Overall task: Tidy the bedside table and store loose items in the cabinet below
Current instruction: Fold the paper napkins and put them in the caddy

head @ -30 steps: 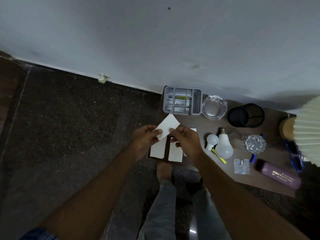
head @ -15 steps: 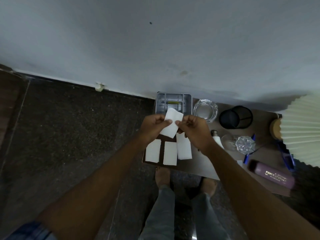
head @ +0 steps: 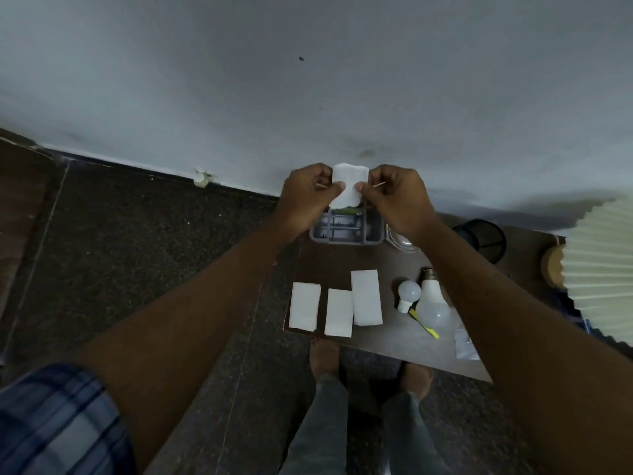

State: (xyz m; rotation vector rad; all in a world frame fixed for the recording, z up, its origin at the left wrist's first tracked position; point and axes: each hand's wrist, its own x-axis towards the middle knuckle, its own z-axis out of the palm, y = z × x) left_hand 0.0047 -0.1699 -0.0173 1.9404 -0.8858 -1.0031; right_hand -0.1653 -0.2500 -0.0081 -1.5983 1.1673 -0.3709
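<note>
Above the grey tray (head: pixel 346 231), both hands (head: pixel 310 197) pinch white paper (head: pixel 349 188)

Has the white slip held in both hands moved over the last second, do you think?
Yes. The white slip showed on the near side of the grey tray; now it shows past the tray's far edge, against the wall.

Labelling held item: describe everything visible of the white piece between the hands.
The white piece is a roughly rectangular sheet, paper or tissue by its look, with uneven edges. It is held clear of the table, seen above the grey tray, face toward the camera. The left hand pinches its left edge, the right hand its right.
</note>
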